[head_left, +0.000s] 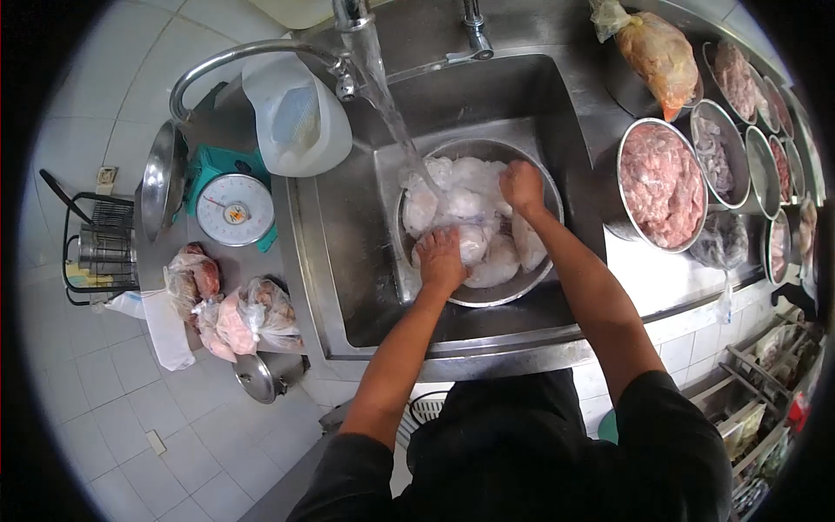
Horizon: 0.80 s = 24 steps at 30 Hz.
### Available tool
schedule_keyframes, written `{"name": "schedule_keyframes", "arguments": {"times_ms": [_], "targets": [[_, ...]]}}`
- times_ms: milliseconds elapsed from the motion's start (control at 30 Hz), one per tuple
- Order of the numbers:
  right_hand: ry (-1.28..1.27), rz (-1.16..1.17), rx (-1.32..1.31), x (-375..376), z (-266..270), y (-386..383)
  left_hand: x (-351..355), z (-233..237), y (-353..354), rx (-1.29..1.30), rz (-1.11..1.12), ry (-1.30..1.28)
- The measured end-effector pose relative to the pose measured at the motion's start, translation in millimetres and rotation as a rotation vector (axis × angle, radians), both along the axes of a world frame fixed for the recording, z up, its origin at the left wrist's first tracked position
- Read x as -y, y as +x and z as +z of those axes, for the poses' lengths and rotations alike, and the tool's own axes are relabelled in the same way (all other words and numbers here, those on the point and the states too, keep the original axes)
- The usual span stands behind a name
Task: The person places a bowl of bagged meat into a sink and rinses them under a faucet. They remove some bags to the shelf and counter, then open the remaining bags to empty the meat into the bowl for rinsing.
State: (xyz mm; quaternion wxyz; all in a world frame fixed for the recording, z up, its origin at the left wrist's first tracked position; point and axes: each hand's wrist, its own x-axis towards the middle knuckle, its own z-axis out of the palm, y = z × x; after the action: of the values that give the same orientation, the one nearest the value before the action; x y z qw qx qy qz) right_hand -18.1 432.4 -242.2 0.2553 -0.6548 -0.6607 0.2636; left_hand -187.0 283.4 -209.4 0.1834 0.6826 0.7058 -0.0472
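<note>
Because water (391, 109) pours from the faucet (350, 19) straight onto the pale, plastic-wrapped pieces (461, 204) heaped in the round steel bowl (494, 300), the likeliest trouble is a slip: wet film gives the skin little to hold, and a hard push could roll a piece over the rim into the sink (348, 261). A loose or torn wrapper might also let water in, and the stream could splash off the rounded tops.

The left hand (441, 259) lies palm down over the bowl's near-left side, fingers spread and open, pressing on a wrapped piece without closing round it. The right hand (522, 186) sits at the far-right side, knuckles up and fingers curled into a near fist; whether it has plastic pinched inside, I cannot tell. Both forearms reach forward from the sink's near edge, converging on the bowl
</note>
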Motion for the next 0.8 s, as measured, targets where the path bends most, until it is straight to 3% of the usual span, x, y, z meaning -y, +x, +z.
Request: {"name": "schedule_keyframes", "arguments": {"times_ms": [200,300,467,533,567,667,700,800], "targets": [[-0.091,-0.137,-0.201,9,17,16,2,4,-3,0.015,0.013,-0.005],[-0.196,-0.017,-0.396,26,51,19,9,-4,-6,0.026,0.001,0.088],[-0.171,0.237,-0.316,119,94,23,1,-8,-6,0.143,0.056,0.063],[-0.073,0.478,-0.309,152,98,21,-14,-14,-10,0.573,0.253,-0.016],[-0.214,0.518,-0.308,170,98,17,-19,-17,-9,0.787,0.355,-0.063],[-0.205,0.632,-0.405,193,89,1,-18,24,23,0.461,0.031,-0.219],[-0.243,0.633,-0.385,198,88,-3,-12,40,29,0.318,-0.104,-0.16],[-0.24,0.684,-0.439,194,74,0,-8,36,26,0.299,-0.232,-0.1]]}}
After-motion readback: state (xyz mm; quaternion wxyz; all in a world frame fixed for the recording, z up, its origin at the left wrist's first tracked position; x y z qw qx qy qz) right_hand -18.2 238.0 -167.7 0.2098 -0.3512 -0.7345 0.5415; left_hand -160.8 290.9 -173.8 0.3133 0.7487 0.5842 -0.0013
